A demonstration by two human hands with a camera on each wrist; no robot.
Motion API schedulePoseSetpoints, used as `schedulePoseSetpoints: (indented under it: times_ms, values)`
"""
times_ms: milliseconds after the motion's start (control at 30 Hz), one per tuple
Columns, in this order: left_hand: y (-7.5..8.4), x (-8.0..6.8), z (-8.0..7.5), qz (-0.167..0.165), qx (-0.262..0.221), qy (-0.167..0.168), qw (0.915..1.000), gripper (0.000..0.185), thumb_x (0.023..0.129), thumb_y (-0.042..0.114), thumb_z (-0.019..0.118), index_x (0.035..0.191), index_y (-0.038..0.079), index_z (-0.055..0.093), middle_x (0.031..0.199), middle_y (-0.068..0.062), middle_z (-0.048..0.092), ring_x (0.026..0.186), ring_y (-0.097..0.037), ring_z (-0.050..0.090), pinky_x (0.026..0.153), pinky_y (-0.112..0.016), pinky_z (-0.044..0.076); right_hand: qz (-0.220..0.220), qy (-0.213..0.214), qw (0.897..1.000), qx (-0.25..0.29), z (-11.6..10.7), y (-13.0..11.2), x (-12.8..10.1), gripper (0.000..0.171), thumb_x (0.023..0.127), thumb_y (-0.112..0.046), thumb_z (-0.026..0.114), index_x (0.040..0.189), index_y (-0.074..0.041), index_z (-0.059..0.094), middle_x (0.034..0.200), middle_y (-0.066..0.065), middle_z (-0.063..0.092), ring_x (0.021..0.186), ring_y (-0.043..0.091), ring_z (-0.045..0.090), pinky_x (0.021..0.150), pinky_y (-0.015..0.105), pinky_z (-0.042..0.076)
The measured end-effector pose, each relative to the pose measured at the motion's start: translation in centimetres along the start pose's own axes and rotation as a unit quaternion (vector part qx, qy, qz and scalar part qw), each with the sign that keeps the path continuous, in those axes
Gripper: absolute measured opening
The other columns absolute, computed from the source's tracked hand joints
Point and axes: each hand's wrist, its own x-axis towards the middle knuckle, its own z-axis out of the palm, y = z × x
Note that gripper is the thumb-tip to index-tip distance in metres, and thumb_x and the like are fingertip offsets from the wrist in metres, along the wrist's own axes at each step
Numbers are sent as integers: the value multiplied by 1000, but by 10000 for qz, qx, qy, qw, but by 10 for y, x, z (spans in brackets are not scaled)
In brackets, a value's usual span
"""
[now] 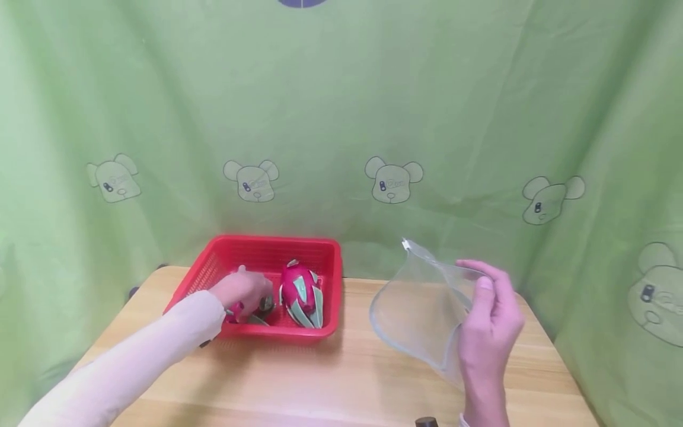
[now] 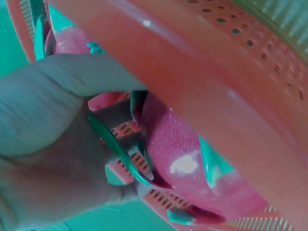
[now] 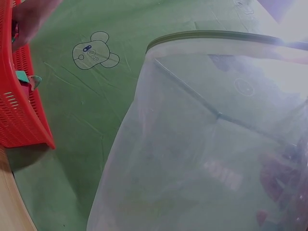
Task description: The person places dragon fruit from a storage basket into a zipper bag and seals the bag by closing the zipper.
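The left hand point(image 1: 242, 290) is down in the red basket point(image 1: 224, 249), fingers curled round a pink dragon fruit point(image 2: 187, 159). Lift it straight up, clear of the basket's wall. A second dragon fruit point(image 1: 301, 293) lies close beside it. The right hand point(image 1: 491, 320) pinches the clear bag point(image 1: 421, 308) and holds its mouth open above the wooden table point(image 1: 341, 379).

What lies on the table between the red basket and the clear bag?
Nothing: in the head view, only bare wooden table separates the red basket from the clear bag held by the right hand.
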Motion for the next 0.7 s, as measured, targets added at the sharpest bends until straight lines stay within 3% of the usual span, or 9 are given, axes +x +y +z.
schedulePoseSetpoints:
  times_ms: [100,167,267,367,500,600,700]
  values:
    - [2,1,2,47,293,118,9995,33,67,13,95,84,20,67,77,1,61,83,-20,58,110,-71,33,-18,32,10000,3,-2,0,1,34,110,-13,41,120,1,70,112,5,71,49,9,31,56,24,33]
    - [1,0,4,186,265,139,9994,33,69,11,93,87,19,67,78,2,61,82,-20,58,105,-69,40,-31,76,10000,27,-3,0,2,34,110,-12,41,119,1,71,112,5,72,50,9,32,59,24,34]
    - [-4,-2,9,285,-270,18,9992,35,70,8,91,96,19,69,85,2,62,83,-20,59,91,-55,54,-76,117,9999,15,-3,2,2,33,110,-11,41,119,1,70,112,5,72,50,8,31,61,25,34]
    - [-11,-4,11,293,-860,-96,9958,46,68,11,93,106,20,69,91,1,62,84,-21,60,72,-39,59,-119,156,9998,-18,-2,3,2,33,109,-10,42,118,3,70,111,5,72,47,7,28,58,25,32]
    - [-22,-5,15,383,-1386,87,9896,54,68,17,95,114,19,67,92,1,61,83,-21,60,68,-36,58,-152,148,9998,1,0,2,2,32,108,-7,41,117,5,70,110,4,71,49,6,29,58,23,32]
    - [-30,-5,18,552,-1680,349,9836,65,72,15,93,130,14,64,86,-1,60,75,-19,59,66,-34,55,-171,164,9997,5,0,-2,2,32,108,-4,41,116,8,69,109,3,71,51,6,30,58,22,31]
    - [-37,-7,20,731,-1966,546,9762,59,75,14,91,128,10,63,79,-2,59,69,-17,57,65,-33,52,-159,190,9997,-26,0,-3,2,32,108,-4,41,116,9,69,109,3,71,50,5,29,56,22,31]
